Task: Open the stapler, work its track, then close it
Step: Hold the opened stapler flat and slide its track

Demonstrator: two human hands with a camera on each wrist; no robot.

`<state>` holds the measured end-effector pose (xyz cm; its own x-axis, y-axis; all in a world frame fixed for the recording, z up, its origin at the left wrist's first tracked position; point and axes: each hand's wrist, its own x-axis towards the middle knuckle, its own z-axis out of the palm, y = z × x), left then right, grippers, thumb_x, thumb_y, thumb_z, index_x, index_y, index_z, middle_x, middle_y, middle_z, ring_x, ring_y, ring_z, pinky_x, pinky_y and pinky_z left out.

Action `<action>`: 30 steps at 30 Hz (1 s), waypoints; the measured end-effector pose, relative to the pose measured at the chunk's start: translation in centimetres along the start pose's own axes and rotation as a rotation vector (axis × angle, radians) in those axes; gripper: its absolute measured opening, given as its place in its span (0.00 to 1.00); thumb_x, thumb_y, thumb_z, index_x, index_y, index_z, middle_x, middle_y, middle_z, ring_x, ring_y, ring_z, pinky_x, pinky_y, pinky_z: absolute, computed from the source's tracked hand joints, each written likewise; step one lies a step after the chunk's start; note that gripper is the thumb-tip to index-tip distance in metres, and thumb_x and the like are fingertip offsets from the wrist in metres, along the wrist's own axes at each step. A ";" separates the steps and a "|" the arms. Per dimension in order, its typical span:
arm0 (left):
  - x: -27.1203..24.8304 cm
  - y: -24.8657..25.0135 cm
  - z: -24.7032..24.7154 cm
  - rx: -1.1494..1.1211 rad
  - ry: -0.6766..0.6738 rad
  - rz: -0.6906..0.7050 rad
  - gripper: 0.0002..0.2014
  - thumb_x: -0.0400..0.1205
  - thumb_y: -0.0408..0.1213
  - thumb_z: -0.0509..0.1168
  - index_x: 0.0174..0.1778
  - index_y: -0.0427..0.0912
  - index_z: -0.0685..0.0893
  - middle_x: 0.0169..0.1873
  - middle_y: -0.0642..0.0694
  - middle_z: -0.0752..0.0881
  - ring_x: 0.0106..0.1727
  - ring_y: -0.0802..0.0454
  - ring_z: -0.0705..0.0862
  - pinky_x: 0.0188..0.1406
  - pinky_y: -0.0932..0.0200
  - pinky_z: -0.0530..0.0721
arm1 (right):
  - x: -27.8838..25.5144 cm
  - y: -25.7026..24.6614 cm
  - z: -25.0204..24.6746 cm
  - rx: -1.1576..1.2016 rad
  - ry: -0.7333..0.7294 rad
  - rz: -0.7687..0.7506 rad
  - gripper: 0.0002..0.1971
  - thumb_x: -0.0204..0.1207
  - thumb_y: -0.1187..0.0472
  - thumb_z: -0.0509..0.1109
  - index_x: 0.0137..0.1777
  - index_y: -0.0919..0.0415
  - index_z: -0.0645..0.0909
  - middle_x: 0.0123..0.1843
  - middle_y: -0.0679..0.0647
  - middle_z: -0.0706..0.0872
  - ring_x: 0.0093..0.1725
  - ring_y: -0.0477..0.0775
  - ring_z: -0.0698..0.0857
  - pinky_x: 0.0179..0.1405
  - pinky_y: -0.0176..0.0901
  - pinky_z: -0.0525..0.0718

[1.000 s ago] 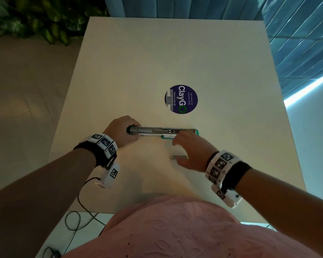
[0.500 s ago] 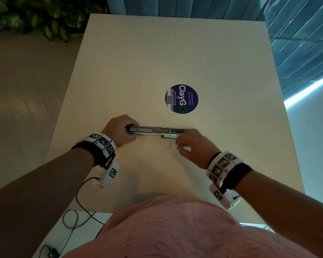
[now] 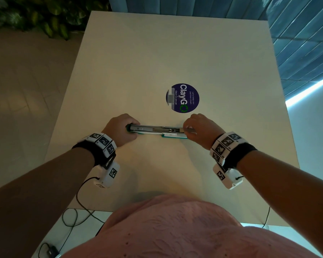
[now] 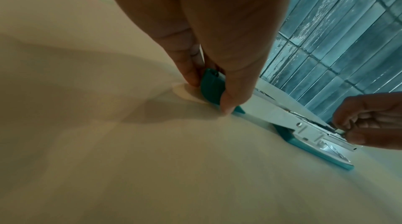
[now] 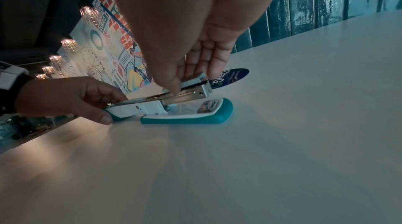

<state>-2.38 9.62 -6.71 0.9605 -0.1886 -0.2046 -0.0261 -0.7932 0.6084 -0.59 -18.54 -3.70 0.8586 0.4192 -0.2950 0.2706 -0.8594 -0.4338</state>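
A teal and white stapler (image 3: 153, 129) lies folded open on the white table (image 3: 175, 53). Its cover points left and its teal base (image 5: 187, 117) points right. The metal track (image 5: 187, 98) stands a little above the base. My left hand (image 3: 123, 130) grips the cover's rounded end (image 4: 212, 88) between thumb and fingers, holding it against the table. My right hand (image 3: 199, 127) pinches the track near its front end (image 4: 339, 130), thumb on the near side and fingers over the far side. What sits inside the track is hidden by the fingers.
A round dark blue ClayGo sticker (image 3: 182, 97) lies on the table just beyond the stapler. Cables (image 3: 73, 216) hang off the near left edge to the floor. Leafy plants (image 3: 45, 21) stand past the far left corner, and a blue tiled wall (image 3: 296, 34) runs along the right.
My right hand has left the table surface on the near side of the stapler, moved right and up, and now pinches the track's front end. The left hand kept its hold.
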 end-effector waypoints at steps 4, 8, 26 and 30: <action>0.0 0.0 0.0 0.000 -0.004 0.004 0.14 0.66 0.30 0.73 0.48 0.43 0.86 0.44 0.41 0.86 0.43 0.44 0.83 0.43 0.55 0.78 | 0.3 0.0 -0.1 -0.042 -0.051 -0.016 0.09 0.75 0.60 0.63 0.52 0.58 0.81 0.48 0.54 0.80 0.47 0.49 0.71 0.46 0.41 0.73; 0.1 0.0 -0.1 -0.002 -0.005 -0.007 0.14 0.66 0.31 0.73 0.48 0.43 0.86 0.44 0.42 0.86 0.43 0.45 0.83 0.43 0.56 0.77 | 0.2 -0.3 -0.2 -0.046 -0.068 -0.006 0.10 0.77 0.60 0.61 0.54 0.59 0.82 0.47 0.55 0.80 0.50 0.54 0.77 0.46 0.42 0.74; 0.1 0.1 -0.2 0.016 -0.021 0.012 0.14 0.67 0.32 0.73 0.48 0.44 0.87 0.44 0.41 0.86 0.43 0.44 0.83 0.43 0.53 0.80 | 0.0 -0.3 -1.0 -0.060 -0.106 0.049 0.11 0.76 0.57 0.62 0.53 0.55 0.84 0.45 0.55 0.81 0.51 0.55 0.79 0.50 0.47 0.77; 0.0 0.3 -0.1 0.006 -0.015 0.016 0.13 0.66 0.31 0.73 0.46 0.44 0.86 0.44 0.41 0.86 0.43 0.44 0.83 0.42 0.53 0.80 | -0.4 0.7 -0.4 -0.035 -0.103 0.070 0.13 0.71 0.57 0.69 0.55 0.54 0.81 0.47 0.50 0.78 0.50 0.52 0.76 0.54 0.48 0.79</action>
<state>-2.34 9.49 -6.45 0.9556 -0.2102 -0.2066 -0.0432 -0.7934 0.6072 -0.63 -19.39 -3.55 0.8270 0.3846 -0.4101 0.2286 -0.8964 -0.3796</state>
